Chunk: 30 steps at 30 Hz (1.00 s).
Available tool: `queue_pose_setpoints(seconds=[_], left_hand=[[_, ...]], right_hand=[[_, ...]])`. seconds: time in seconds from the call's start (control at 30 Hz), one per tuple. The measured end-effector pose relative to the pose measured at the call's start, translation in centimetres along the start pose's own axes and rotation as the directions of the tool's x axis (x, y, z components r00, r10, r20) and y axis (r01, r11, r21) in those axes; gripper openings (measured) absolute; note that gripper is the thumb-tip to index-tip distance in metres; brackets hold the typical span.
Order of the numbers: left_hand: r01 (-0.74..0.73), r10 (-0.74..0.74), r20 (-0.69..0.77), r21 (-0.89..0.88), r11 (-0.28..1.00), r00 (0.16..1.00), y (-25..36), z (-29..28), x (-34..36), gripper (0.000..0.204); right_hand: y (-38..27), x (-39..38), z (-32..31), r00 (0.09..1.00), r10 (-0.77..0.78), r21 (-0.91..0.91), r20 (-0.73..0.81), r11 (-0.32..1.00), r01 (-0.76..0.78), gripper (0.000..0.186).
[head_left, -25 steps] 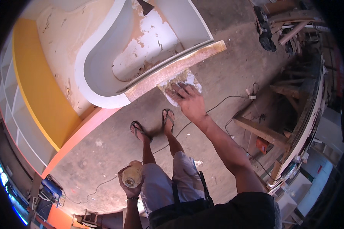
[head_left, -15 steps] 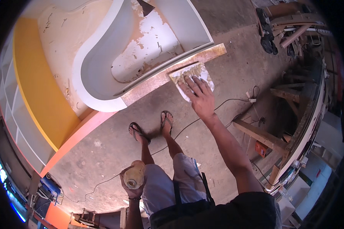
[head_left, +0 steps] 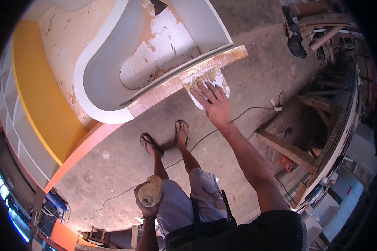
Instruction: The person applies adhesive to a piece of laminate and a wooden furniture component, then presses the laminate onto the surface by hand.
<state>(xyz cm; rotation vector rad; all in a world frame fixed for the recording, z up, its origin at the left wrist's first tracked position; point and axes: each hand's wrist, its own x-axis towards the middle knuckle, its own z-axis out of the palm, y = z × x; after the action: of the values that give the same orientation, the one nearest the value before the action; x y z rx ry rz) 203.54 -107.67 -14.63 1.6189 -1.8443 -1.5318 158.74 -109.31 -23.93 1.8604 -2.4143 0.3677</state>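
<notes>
My right hand [head_left: 215, 105] grips a flat white spreader [head_left: 222, 85] with its fingers stretched over the top face; the thumb is hidden. Yellowish-brown paste smears the spreader's far part, and its far edge rests against a brownish, wet-looking strip [head_left: 161, 93]. This strip runs along the straight front edge of a white curved furniture piece [head_left: 100, 106]. Low on the left, near my thigh, my left hand [head_left: 148, 211] is wrapped round a tan, cloudy bottle [head_left: 150, 190]. The bottle's narrow neck points toward me.
A yellow curved panel [head_left: 40, 96] and a pink-edged shelf unit [head_left: 65, 169] stand on the left. A black cable [head_left: 243, 112] crosses the concrete floor [head_left: 205, 154] near my sandalled feet. Timber framing [head_left: 287, 148] supports a workbench on the right. Black plastic [head_left: 296, 45] lies at the far right.
My right hand and the spreader have shifted slightly left and up against the strip. The bottle in my left hand has tilted and moved slightly right.
</notes>
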Motion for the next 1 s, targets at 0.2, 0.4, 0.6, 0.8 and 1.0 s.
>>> queue_pose_setpoints(seconds=[0.2, 0.4, 0.6, 0.8, 1.0], left_hand=[[0.024, -0.023, 0.005, -0.035, 0.999, 1.0, 0.7, -0.5, 0.5, 0.079], [-0.03, 0.029, -0.039, -0.037, 0.999, 0.999, 0.6, -0.1, 1.1, 0.082], [-0.032, 0.032, -0.012, -0.007, 0.999, 0.999, 0.6, -0.1, 1.3, 0.083], [-0.03, 0.03, 0.001, 0.001, 1.0, 1.0, 1.9, 0.1, 1.9, 0.084], [-0.031, 0.031, -0.017, 0.001, 1.0, 0.999, 3.3, 2.2, 2.7, 0.084]], right_hand=[[0.0, 2.5, -1.4, 1.0, 0.016, 0.026, -0.003, 1.0, -0.016, 0.06], [0.2, 1.7, -2.0, 1.0, -0.001, 0.045, 0.026, 0.999, 0.0, 0.05], [0.1, -0.8, -3.9, 0.955, 0.038, 0.037, 0.294, 0.998, -0.051, 0.052], [4.0, -1.5, -5.0, 0.999, 0.044, -0.003, 0.009, 0.999, -0.044, 0.059], [9.4, 1.4, -2.7, 0.999, 0.005, -0.067, -0.04, 0.998, -0.008, 0.065]])
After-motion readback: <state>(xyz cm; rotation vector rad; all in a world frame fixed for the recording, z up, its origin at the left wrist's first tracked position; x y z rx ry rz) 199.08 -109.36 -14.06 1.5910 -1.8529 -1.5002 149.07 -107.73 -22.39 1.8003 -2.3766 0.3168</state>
